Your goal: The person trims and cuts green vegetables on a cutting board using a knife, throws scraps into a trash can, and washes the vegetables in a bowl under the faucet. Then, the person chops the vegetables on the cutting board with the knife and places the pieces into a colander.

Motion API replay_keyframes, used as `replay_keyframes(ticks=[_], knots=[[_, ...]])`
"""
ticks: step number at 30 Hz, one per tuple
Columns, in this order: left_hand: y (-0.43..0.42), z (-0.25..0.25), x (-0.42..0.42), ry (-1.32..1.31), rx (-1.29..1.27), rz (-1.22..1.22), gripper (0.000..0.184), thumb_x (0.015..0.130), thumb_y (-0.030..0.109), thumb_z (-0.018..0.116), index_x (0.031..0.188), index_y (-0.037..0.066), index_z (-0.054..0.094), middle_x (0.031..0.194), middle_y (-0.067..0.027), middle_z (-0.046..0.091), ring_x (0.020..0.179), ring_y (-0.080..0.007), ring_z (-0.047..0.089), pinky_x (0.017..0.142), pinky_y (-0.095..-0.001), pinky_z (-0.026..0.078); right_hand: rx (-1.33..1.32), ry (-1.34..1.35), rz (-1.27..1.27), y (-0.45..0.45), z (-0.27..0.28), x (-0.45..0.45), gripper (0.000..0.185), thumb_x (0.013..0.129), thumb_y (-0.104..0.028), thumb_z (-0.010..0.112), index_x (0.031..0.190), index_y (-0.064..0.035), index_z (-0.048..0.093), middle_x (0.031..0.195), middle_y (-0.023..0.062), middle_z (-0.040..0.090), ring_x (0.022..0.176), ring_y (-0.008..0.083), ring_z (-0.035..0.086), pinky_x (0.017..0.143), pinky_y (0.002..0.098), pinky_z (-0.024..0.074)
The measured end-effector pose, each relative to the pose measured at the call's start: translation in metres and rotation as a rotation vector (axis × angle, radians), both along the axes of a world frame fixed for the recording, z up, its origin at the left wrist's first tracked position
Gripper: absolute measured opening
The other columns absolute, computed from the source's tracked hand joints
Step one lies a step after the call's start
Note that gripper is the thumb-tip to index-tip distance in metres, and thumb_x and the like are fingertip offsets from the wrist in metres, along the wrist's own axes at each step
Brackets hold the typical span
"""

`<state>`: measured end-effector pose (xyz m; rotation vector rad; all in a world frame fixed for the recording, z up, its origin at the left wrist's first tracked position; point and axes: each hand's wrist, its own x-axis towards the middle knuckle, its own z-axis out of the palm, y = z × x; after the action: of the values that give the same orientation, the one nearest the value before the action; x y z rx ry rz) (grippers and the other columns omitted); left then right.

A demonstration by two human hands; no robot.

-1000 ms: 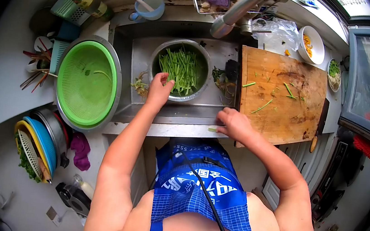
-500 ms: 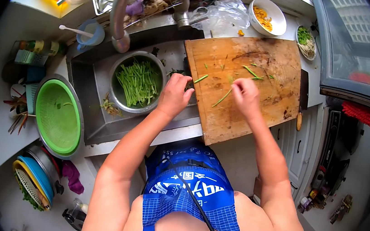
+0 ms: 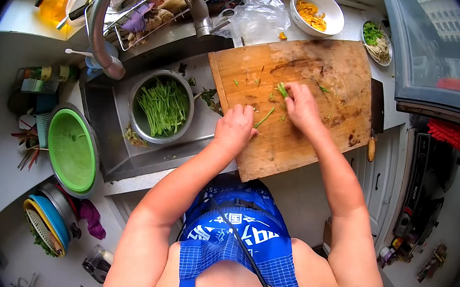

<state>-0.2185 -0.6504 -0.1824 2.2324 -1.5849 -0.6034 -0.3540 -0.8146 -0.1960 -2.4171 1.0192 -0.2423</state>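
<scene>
My left hand (image 3: 234, 128) rests at the left edge of the wooden cutting board (image 3: 320, 148). Its fingers are curled, and a thin green stem (image 3: 265, 117) meets its thumb and fingertips. Over the middle of the board, my right hand (image 3: 303, 107) pinches a few short green stem pieces (image 3: 282, 90) between thumb and fingers. Small green scraps (image 3: 323, 88) lie scattered on the wood. Left of the board, a steel bowl (image 3: 188, 117) full of cut green stems (image 3: 161, 107) stands in the sink (image 3: 113, 102).
A faucet (image 3: 115, 68) arches over the sink. Nearby stands a green colander (image 3: 73, 151). Behind the board are a plastic bag (image 3: 264, 20), a white bowl (image 3: 334, 22) of yellow food and a plate (image 3: 388, 60) of greens. A knife (image 3: 372, 148) lies along the board's right edge.
My left hand has moved from over the sink edge onto the board, beside the thin stem. My right hand has shifted up and now grips short stem pieces. The camera view has shifted slightly.
</scene>
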Motion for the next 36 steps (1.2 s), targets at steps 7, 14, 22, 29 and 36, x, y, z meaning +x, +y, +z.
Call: replay_keyframes(ticks=[7, 14, 22, 29, 36], knots=[[-0.003, -0.030, -0.009, 0.114, -0.005, 0.127, 0.029, 0.074, 0.012, 0.066, 0.093, 0.004, 0.047, 0.088, -0.0178, 0.058, 0.079, -0.0362, 0.060, 0.067, -0.0431, 0.050, 0.136, -0.054, -0.134, 0.085, -0.002, 0.017, 0.030, 0.076, -0.006, 0.063, 0.104, -0.0049, 0.052, 0.085, 0.0140, 0.056, 0.079, 0.0305, 0.058, 0.069, 0.0404, 0.0472], [0.033, -0.044, 0.032, 0.506, -0.127, 0.469, 0.016, 0.076, 0.006, 0.062, 0.090, 0.002, 0.057, 0.072, -0.0097, 0.060, 0.063, -0.0206, 0.058, 0.060, -0.0329, 0.048, 0.357, -0.267, -0.157, 0.120, -0.031, 0.070, 0.028, 0.078, -0.004, 0.055, 0.106, -0.0021, 0.054, 0.077, 0.0124, 0.060, 0.069, 0.0242, 0.060, 0.065, 0.0351, 0.0486], [0.117, -0.059, 0.148, 0.527, -0.158, 0.765, 0.030, 0.076, 0.009, 0.064, 0.104, 0.001, 0.056, 0.080, -0.0111, 0.063, 0.071, -0.0242, 0.062, 0.067, -0.0353, 0.051, 0.681, -0.301, 0.090, 0.169, -0.036, 0.200, 0.039, 0.075, -0.005, 0.058, 0.114, -0.0018, 0.056, 0.090, 0.0158, 0.064, 0.079, 0.0298, 0.063, 0.073, 0.0374, 0.0500], [0.199, 0.015, 0.160, 0.463, -0.340, 0.609, 0.034, 0.078, 0.008, 0.065, 0.109, -0.002, 0.055, 0.095, -0.0151, 0.060, 0.079, -0.0227, 0.064, 0.072, -0.0326, 0.051, 0.650, -0.190, 0.296, 0.165, -0.007, 0.167, 0.031, 0.082, -0.011, 0.062, 0.111, -0.0022, 0.058, 0.100, 0.0137, 0.064, 0.092, 0.0213, 0.063, 0.081, 0.0299, 0.0489], [0.296, 0.062, 0.228, 0.187, -0.373, 1.015, 0.013, 0.080, 0.009, 0.063, 0.091, 0.002, 0.063, 0.080, -0.0123, 0.064, 0.067, -0.0225, 0.064, 0.061, -0.0318, 0.050, 0.852, -0.085, 0.069, 0.152, -0.005, 0.074, 0.020, 0.086, -0.004, 0.056, 0.105, 0.0006, 0.060, 0.091, 0.0071, 0.065, 0.083, 0.0142, 0.063, 0.075, 0.0269, 0.0500]])
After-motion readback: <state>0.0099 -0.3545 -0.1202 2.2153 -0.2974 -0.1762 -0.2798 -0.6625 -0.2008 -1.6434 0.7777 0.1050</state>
